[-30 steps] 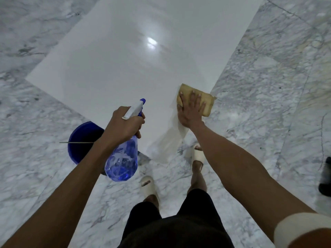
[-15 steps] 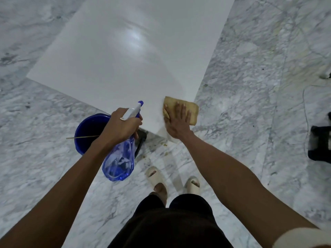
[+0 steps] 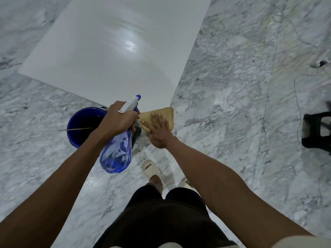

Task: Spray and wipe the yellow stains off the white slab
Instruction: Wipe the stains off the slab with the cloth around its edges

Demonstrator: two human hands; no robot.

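Fingers of the left hand [image 3: 119,120] are curled tight round the neck of the spray bottle [image 3: 117,151], which hangs clear of the floor with its white and blue nozzle aimed out over the slab. The right hand [image 3: 159,132] lies flat, fingers straight and spread, pressing down on the cloth [image 3: 167,116].

Grey marble floor [image 3: 232,122] fills most of the room. On it lies the slab [image 3: 111,56], big, white and shiny, with a bright spot of light shining off its middle. Its near corner points at the person, and that tip is hidden under the cloth and the hands. No yellow marks show on the part of the slab I can see.

A blue bucket [image 3: 80,126] stands on the floor just beside the slab's near edge, partly behind the left arm. A thin stick lies across its top. A black stool [image 3: 317,131] stands well apart, at the far right, with a thin cord looping on the floor near it.

The bottle is see-through blue. The cloth is yellow-brown and folded, at the slab's near corner, close to the bottle. 2 pale sandals show below the hands; the left sandal [image 3: 151,169] is the clearer one.
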